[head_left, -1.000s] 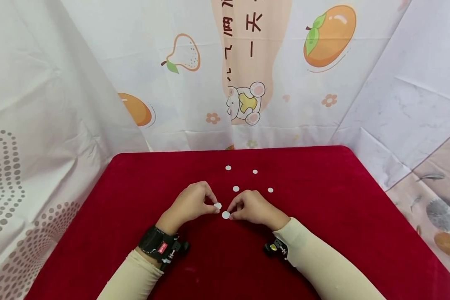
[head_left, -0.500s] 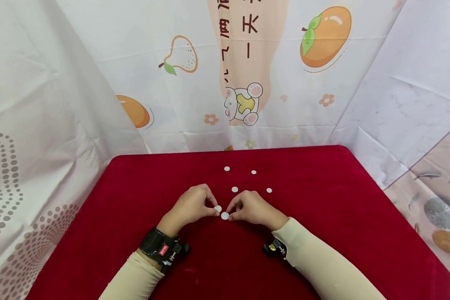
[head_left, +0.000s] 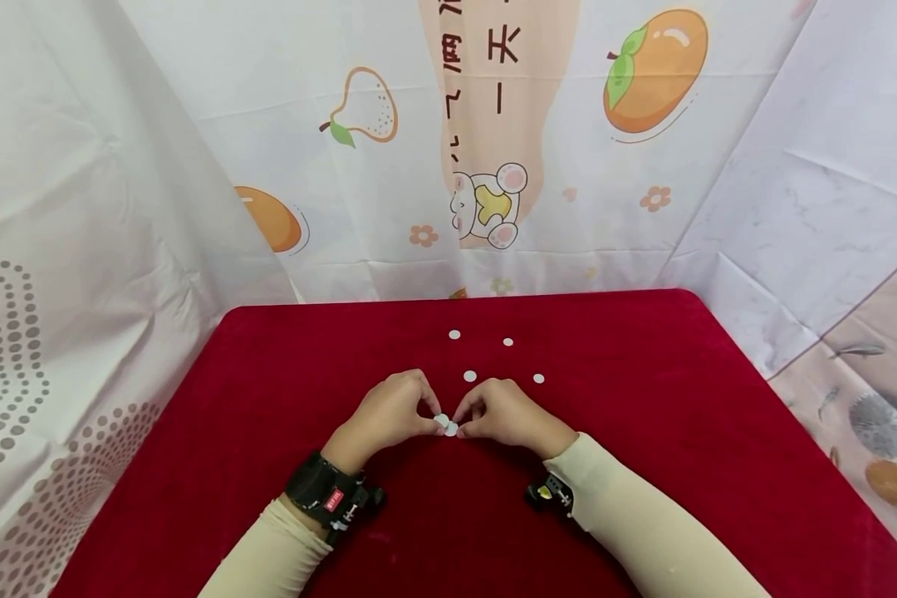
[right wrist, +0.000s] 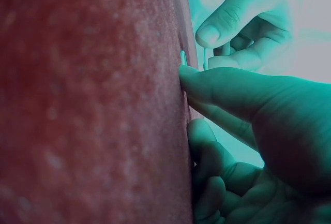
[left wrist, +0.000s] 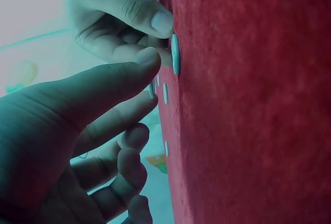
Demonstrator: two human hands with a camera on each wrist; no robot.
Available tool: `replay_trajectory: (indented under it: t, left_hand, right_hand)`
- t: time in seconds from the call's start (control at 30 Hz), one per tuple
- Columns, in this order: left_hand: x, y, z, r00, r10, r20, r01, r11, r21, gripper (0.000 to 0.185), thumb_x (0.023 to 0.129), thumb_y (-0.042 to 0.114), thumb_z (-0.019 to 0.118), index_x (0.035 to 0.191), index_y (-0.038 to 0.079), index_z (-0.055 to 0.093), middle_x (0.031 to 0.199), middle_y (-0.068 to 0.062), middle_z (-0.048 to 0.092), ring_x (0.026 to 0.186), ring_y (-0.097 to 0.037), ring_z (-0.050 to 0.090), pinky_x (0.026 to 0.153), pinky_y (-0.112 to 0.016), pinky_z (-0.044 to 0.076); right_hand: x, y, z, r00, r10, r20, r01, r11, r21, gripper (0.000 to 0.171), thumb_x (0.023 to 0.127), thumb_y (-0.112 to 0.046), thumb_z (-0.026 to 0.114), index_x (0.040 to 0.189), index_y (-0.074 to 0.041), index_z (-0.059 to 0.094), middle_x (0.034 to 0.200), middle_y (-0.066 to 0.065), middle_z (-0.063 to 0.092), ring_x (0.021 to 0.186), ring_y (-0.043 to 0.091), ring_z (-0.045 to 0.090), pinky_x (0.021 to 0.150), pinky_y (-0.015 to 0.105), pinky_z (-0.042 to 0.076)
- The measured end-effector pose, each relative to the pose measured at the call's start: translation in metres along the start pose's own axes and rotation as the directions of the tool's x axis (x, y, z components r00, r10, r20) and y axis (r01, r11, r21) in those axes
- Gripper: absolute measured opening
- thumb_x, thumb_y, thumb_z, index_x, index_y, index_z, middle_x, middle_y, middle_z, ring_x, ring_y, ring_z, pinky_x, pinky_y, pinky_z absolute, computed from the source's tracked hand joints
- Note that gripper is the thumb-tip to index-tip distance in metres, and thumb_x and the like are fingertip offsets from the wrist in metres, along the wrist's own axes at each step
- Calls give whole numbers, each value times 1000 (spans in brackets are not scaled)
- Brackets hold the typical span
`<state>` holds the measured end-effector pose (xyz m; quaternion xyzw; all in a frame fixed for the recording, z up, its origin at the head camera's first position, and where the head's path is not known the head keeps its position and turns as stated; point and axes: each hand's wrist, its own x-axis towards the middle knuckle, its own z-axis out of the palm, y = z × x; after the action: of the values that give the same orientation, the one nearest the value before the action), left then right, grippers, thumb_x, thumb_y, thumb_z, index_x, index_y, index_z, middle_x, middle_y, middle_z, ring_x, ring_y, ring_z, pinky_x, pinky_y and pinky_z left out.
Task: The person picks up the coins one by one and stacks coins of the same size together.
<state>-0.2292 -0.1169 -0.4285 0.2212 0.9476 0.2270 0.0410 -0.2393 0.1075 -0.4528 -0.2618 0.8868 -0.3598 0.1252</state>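
Both hands meet at the middle of a red cloth-covered table [head_left: 643, 432]. My left hand [head_left: 435, 422] pinches a small white disc [head_left: 440, 419] between thumb and fingertips. Right beside it, my right hand [head_left: 459, 426] pinches a second white disc [head_left: 452, 429] low at the cloth. The two discs touch or overlap at their edges. The left wrist view shows a disc [left wrist: 175, 54] edge-on against the cloth, between the left thumb [left wrist: 129, 74] and a finger of the right hand [left wrist: 150, 19]. In the right wrist view, the right thumb [right wrist: 227, 92] presses by a disc [right wrist: 182, 57].
Several more white discs lie loose on the cloth beyond the hands: one [head_left: 470, 376] just behind them, one [head_left: 539, 379] to its right, two farther back [head_left: 454, 335] [head_left: 507, 341]. A printed fruit-pattern curtain [head_left: 359, 166] closes the back and sides.
The left hand has brought its disc down and to the right, against the right hand's disc. The gap between the two discs has closed. The right hand has stayed put.
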Motion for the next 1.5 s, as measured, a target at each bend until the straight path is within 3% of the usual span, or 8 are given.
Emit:
replay_trajectory:
  t: [0.23, 1.5]
  left_hand:
    - [-1, 1, 4, 999, -14, 28, 14, 1000, 13, 16, 76, 30, 94, 80, 23, 80, 92, 5, 62, 75, -8, 53, 64, -27, 48]
    - [2, 1, 10, 999, 1, 45, -2, 1000, 6, 16, 76, 33, 94, 79, 26, 79, 91, 10, 62, 77, -6, 53, 66, -27, 49]
  right_hand:
    - [-1, -2, 1, 1000, -6, -6, 6, 1000, 4, 10, 85, -17, 86, 91, -24, 83, 64, -7, 67, 55, 9, 55, 52, 24, 45]
    - [0, 0, -1, 1000, 0, 3, 0, 1000, -9, 12, 86, -17, 85, 92, -27, 83, 65, -6, 68, 56, 8, 54, 53, 24, 45]
